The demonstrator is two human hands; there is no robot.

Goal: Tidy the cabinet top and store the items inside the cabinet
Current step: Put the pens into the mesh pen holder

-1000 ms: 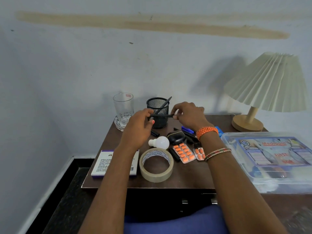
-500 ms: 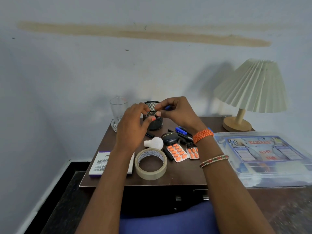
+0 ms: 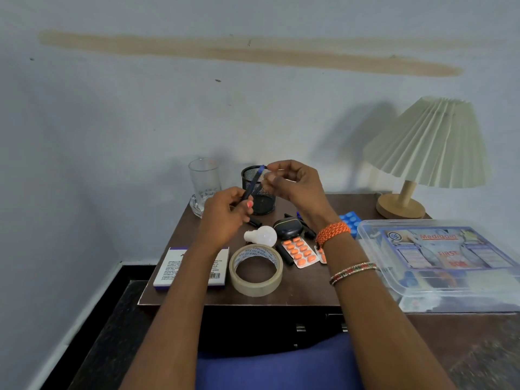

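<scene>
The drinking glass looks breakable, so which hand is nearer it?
Left. The left hand sits just right of the glass, gripping a pen. The right hand is beyond the mesh pen holder.

Both of our bare forearms reach forward from the bottom of the view, angled toward each other so the hands meet near the middle. Our left hand (image 3: 225, 211) is lower, seen from the back, its fingers curled inward with the thumb tip showing a red-painted nail; they pinch something thin and dark. Our right hand (image 3: 295, 182) is raised a little higher, palm turned toward the left hand, fingers bent and fingertips drawn together near the thumb. The right wrist wears an orange woven band, with thin beaded bangles farther down the forearm.
</scene>
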